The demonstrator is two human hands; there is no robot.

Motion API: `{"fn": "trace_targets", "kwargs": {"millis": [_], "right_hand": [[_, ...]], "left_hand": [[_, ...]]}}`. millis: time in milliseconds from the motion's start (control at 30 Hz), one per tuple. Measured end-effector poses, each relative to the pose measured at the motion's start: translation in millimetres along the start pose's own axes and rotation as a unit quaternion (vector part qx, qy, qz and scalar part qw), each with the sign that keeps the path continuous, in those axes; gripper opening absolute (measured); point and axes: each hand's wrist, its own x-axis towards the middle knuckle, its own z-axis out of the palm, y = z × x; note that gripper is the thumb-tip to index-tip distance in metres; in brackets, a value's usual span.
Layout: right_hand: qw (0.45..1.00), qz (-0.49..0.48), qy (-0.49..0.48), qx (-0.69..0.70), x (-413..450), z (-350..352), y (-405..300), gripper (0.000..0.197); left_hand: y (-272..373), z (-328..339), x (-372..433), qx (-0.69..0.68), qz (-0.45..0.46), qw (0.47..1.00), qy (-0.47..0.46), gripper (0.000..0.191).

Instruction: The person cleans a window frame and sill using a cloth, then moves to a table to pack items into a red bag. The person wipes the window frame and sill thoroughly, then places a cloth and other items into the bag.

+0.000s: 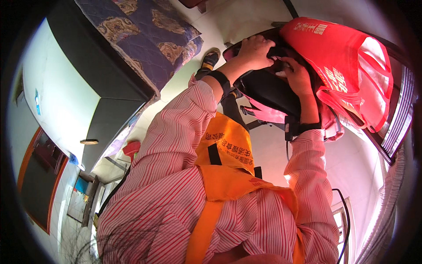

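Observation:
Both my hands are together at the upper edge of a black and pink fabric bag [268,87], on a dark-framed piece of furniture. My left hand [257,51] bends over the bag's dark upper part, its fingertips pinching the black material. My right hand [296,76] comes in from the other side, with thumb and fingers closed at the same spot. A small pale piece shows by its fingertips, too small to name. Pink cloth [267,110] with dark straps hangs below the black part. Directly beside my right hand lies a red tote bag [339,66] bearing printed writing.
A bed or couch with a dark patterned quilt [148,36] stands at the upper left, its black side panel [115,132] nearest me. A ridged metallic panel [397,112] is at the far right. A black cable [346,214] hangs beside my right arm. My shod foot [211,59] rests on the pale floor.

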Motion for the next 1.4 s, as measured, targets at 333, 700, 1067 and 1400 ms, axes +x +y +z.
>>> {"fn": "trace_targets", "kwargs": {"millis": [333, 700, 1067, 1400], "right_hand": [[0.993, -0.002, 0.06, 0.105, -10.5, -3.3, -21.4, 0.025], [0.978, -0.047, 0.186, 0.088, -7.1, 10.3, -27.9, 0.024], [0.892, 0.122, 0.132, 0.415, 15.1, 34.1, -40.4, 0.025], [0.922, 0.003, 0.262, 0.284, 1.7, 41.1, -22.8, 0.022]], "left_hand": [[2.7, 14.9, 13.3, 0.103, 0.076, 0.992, -0.008, 0.021], [-4.8, -13.8, 37.7, 0.113, 0.047, 0.991, -0.055, 0.036], [-5.0, -10.6, 23.6, -0.059, -0.033, 0.991, -0.115, 0.036], [29.7, -8.0, 30.2, -0.011, -0.097, 0.974, -0.203, 0.043]]}}
